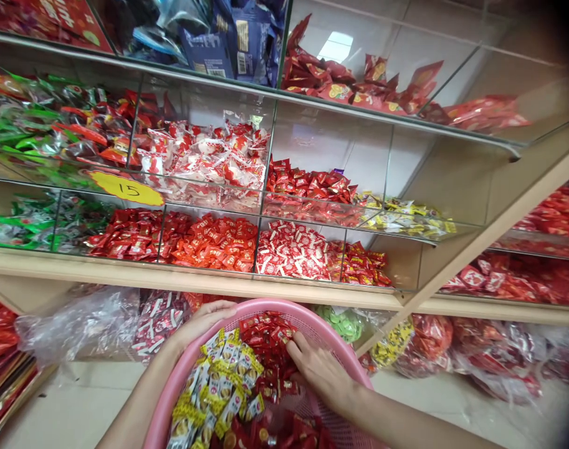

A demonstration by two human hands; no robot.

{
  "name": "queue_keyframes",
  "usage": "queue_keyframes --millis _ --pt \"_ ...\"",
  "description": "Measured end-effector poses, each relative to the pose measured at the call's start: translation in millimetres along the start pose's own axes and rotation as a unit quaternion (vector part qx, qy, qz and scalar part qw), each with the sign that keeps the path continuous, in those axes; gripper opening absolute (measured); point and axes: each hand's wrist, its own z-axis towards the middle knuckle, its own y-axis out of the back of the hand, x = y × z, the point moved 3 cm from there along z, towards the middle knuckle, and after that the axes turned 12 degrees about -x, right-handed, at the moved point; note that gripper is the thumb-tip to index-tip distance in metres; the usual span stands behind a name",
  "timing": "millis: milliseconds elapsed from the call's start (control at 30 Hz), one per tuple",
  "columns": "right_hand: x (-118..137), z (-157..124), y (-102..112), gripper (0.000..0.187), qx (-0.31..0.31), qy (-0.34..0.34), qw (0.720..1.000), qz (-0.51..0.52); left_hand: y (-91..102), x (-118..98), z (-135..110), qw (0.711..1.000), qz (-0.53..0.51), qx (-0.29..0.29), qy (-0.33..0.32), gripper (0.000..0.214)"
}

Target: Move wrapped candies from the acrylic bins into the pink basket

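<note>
A pink plastic basket is tilted toward me below the shelves. My left hand grips its far left rim, fingers laid over the edge. Inside the basket, my right hand has its fingers curled on small red-wrapped candies; its fingertips are partly buried among them. Yellow-and-white wrapped candies fill the left side of the basket. Larger dark red packets lie at the near side, cut off by the bottom of the view.
Clear-walled shelf bins hold red-and-white candies, orange-red candies and green-wrapped sweets. A yellow price tag reads 15. Under the wooden shelf edge lie plastic bags of sweets on the tiled floor.
</note>
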Motion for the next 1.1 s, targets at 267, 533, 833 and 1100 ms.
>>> queue_keyframes --millis 267,533,833,1100 --pt "-6 -7 -2 0.027 0.051 -0.028 0.998 -0.035 1.3 3 3 1.000 0.008 -0.002 -0.011 0.038" --pt "-6 -15 -4 0.021 0.079 -0.016 0.994 -0.068 0.2 -3 0 1.000 0.012 0.005 -0.017 0.038" --pt "2 -17 -5 0.026 0.060 0.035 0.997 -0.046 -1.7 -5 -2 1.000 0.016 0.002 -0.004 0.040" --pt "9 -17 -9 0.024 0.069 0.069 0.995 -0.036 1.6 1 2 1.000 0.015 -0.002 -0.002 0.037"
